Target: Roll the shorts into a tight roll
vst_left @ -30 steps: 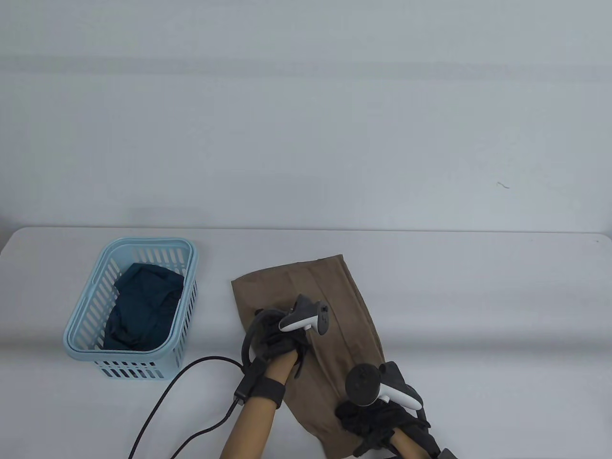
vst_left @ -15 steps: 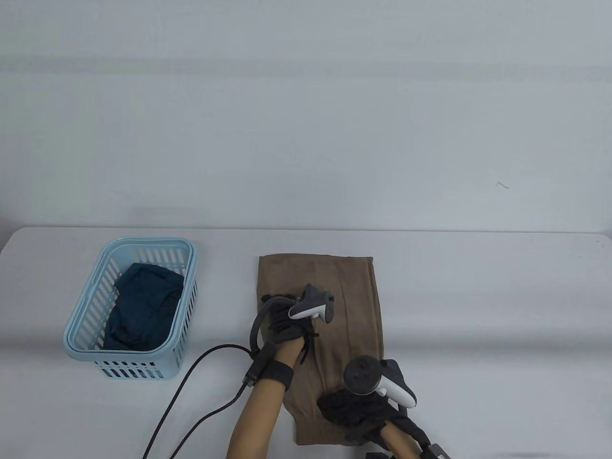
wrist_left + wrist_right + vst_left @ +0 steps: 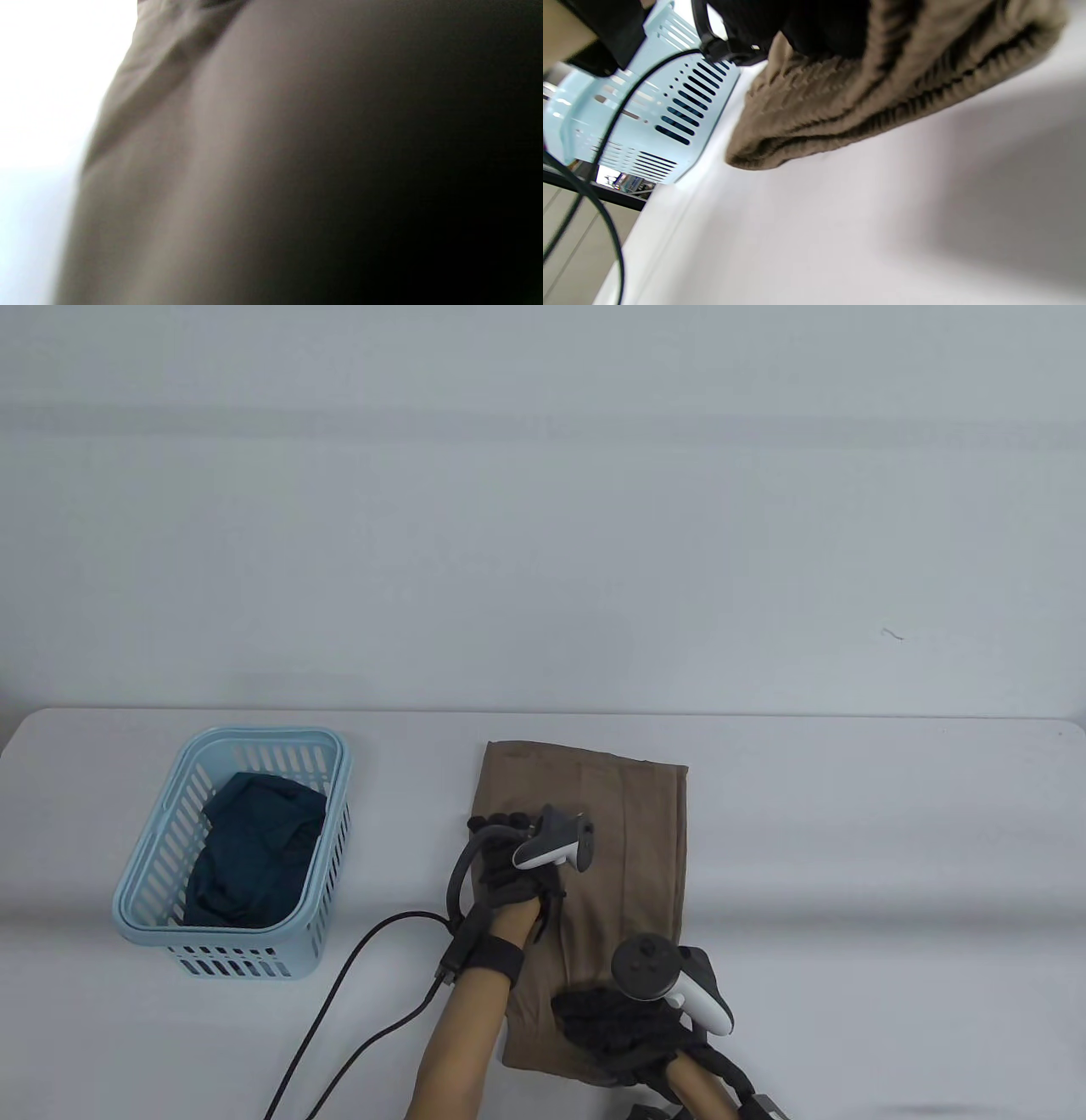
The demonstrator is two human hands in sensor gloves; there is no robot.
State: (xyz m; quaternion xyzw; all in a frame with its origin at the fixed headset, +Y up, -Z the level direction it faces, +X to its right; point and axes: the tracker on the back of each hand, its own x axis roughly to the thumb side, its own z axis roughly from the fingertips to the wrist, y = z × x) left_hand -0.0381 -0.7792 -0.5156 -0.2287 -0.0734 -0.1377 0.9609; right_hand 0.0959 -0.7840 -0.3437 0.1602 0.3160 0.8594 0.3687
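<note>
At the far left of the table (image 3: 848, 831) sits a light blue basket (image 3: 153, 848) with a dark teal garment (image 3: 254, 848) bunched inside; it plays no part in your work just now, and a black cable (image 3: 356, 976) trails from your left wrist toward the near edge. To its right, near the middle of the table, the brown shorts (image 3: 628, 831) lie flat as a long folded strip running away from you, so the folding looks done but no roll has been started that the table view shows. Your left hand (image 3: 505, 869) rests palm-down on the strip's left edge with the fingers laid flat and slightly spread, pressing the cloth rather than pinching it; the left wrist view shows only blurred brown fabric. Further right, your right hand (image 3: 624, 1027) lies on the near end, and the right wrist view shows the ribbed waistband (image 3: 848, 101) under its fingers, though I cannot tell whether they pinch it or only press. The whole roll is still ahead of you, probably beginning from that waistband end. No brand, label or readable writing appears anywhere.
</note>
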